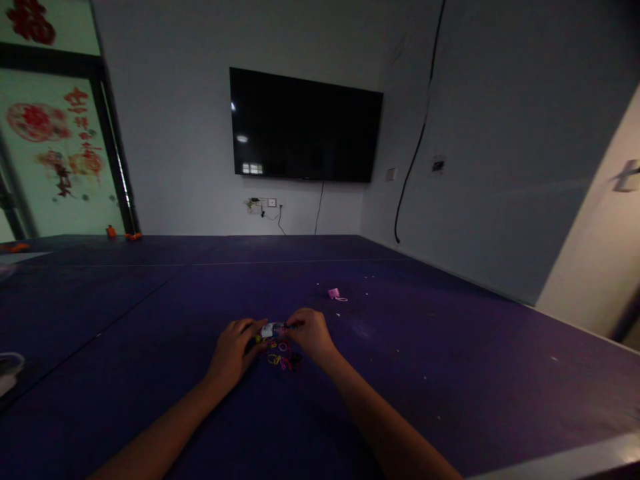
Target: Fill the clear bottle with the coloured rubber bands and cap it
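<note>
On the dark purple floor, my left hand (234,350) is closed around one end of a small clear bottle (270,330) with a pale label, which lies on its side. My right hand (311,332) pinches at the bottle's other end, its fingertips touching there; what they hold is too small and dark to make out. Just below the bottle, between both hands, lies a loose pile of small coloured rubber bands (283,360), pink, yellow and dark ones. Farther ahead sits a pink cap (334,293) with a loop on it.
White specks are scattered over the purple floor (400,413). A black television (306,127) hangs on the far wall above sockets (271,203) and cables. Orange objects (111,231) stand near the glass door (55,147). A pale object (9,373) is partly in view at the left edge.
</note>
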